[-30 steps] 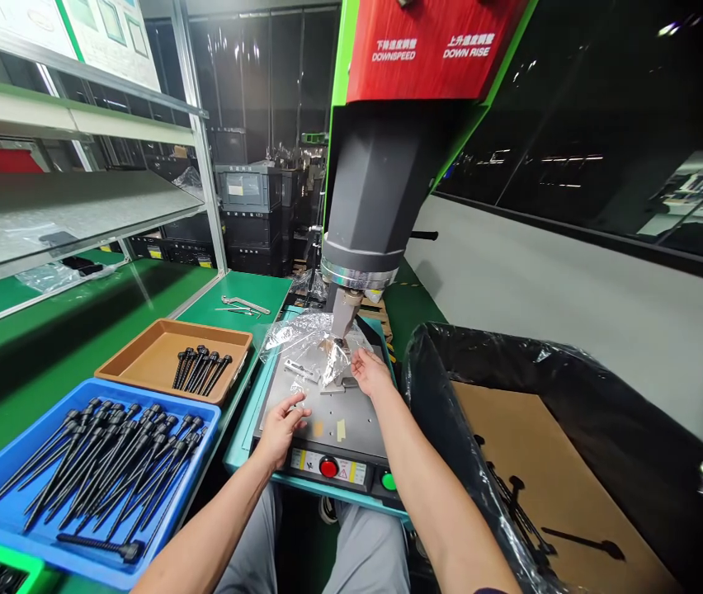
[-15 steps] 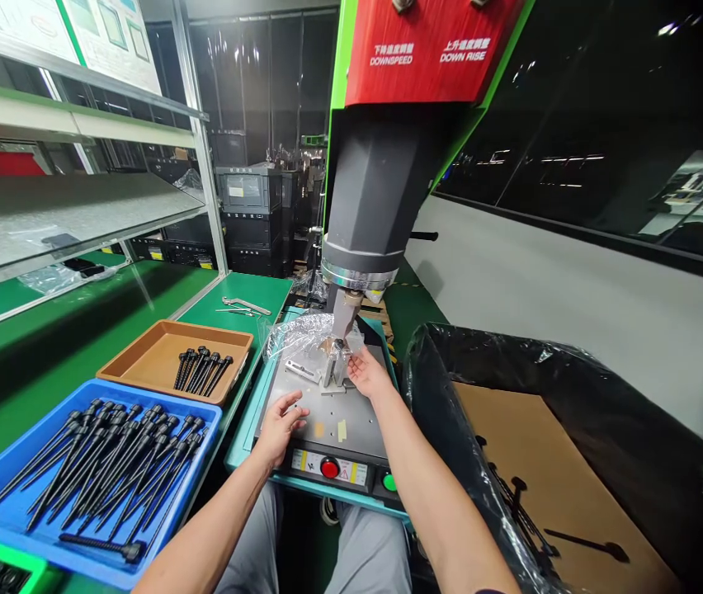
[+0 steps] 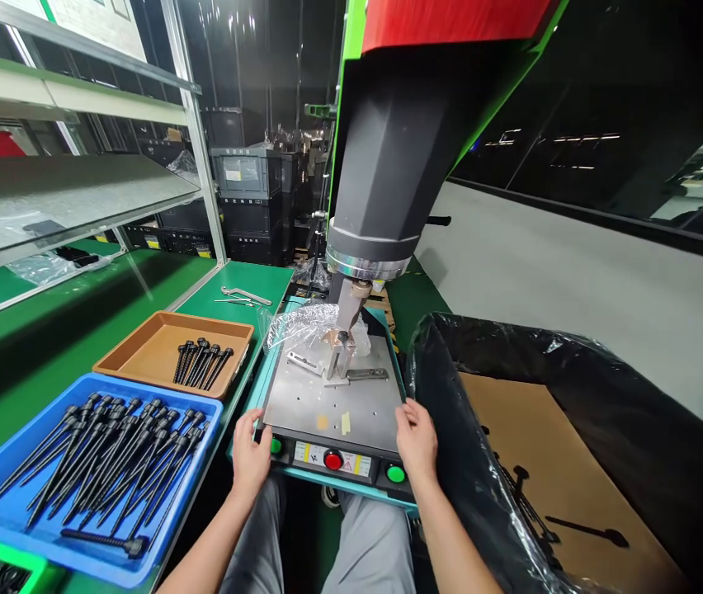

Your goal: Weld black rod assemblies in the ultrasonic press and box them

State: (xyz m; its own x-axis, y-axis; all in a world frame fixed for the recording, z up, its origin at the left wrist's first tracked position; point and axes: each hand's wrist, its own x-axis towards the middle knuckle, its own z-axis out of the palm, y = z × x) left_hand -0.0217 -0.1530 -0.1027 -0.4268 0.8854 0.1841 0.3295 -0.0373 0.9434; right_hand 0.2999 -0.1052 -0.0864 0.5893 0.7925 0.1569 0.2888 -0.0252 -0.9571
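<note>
My left hand (image 3: pixel 252 452) is at the front left corner of the machine's metal plate (image 3: pixel 308 408), beside a green button (image 3: pixel 276 446), with its fingers apart and nothing in them. At the front right corner my right hand (image 3: pixel 417 437) is near the other green button (image 3: pixel 396 473); its fingers are curled, and whether they pinch anything is too small to tell. Between the hands is a red button (image 3: pixel 332 459). Further back, a small metal fixture (image 3: pixel 337 360) stands under the tip of the press head (image 3: pixel 351 304), with a dark part at its top.
On the left, a blue tray (image 3: pixel 181 503) and a brown tray (image 3: pixel 134 342) hold several black stick-like parts. A wrench (image 3: pixel 251 296) lies behind them. A black-lined box (image 3: pixel 450 429) with cardboard and black parts stands right. Clear plastic film (image 3: pixel 302 323) surrounds the fixture's back.
My right hand has left the fixture and come back to the plate's front right corner. My left hand has moved left and down to the front left corner. The view has shifted slightly.
</note>
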